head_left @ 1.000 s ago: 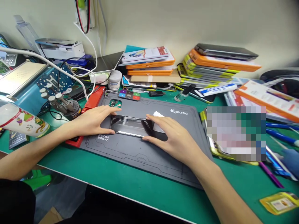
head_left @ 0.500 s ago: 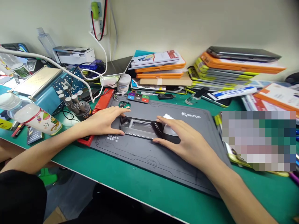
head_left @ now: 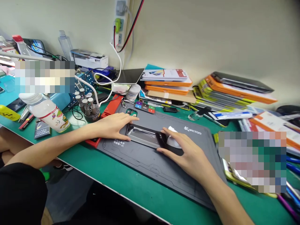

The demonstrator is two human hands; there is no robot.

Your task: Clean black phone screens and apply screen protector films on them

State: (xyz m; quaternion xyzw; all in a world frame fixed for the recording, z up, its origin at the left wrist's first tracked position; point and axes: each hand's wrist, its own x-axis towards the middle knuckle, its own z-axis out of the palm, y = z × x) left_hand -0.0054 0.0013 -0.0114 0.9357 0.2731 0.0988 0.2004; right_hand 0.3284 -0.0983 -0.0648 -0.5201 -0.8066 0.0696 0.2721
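Note:
On the dark grey work mat (head_left: pixel 150 168) lies a flat, glossy, black-edged phone (head_left: pixel 144 136), its surface full of reflections. My left hand (head_left: pixel 112 126) spans its left end, thumb at the near edge and index finger at the far edge. Around the right end, my right hand (head_left: pixel 187 147) has thumb and fingertips at opposite edges. Between those fingers a black curved flap (head_left: pixel 161 139) stands up from the phone; whether it is a film or a cover, I cannot tell. A white crumpled piece (head_left: pixel 172 129) shows just behind my right index finger.
At the left stand a screwdriver set (head_left: pixel 87 106) and a tilted bottle (head_left: pixel 49 112). Boxes (head_left: pixel 166 82) are stacked behind the mat, with more packages (head_left: pixel 229 90) at the right. A marker (head_left: pixel 233 115) and small glass bottle (head_left: pixel 197 115) lie nearby. Another person's legs (head_left: pixel 14 140) show at far left.
The camera view has tilted up and turned left, so everything sits lower and mostly further right. Both hands keep nearly the same places on the phone; the black flap still stands up.

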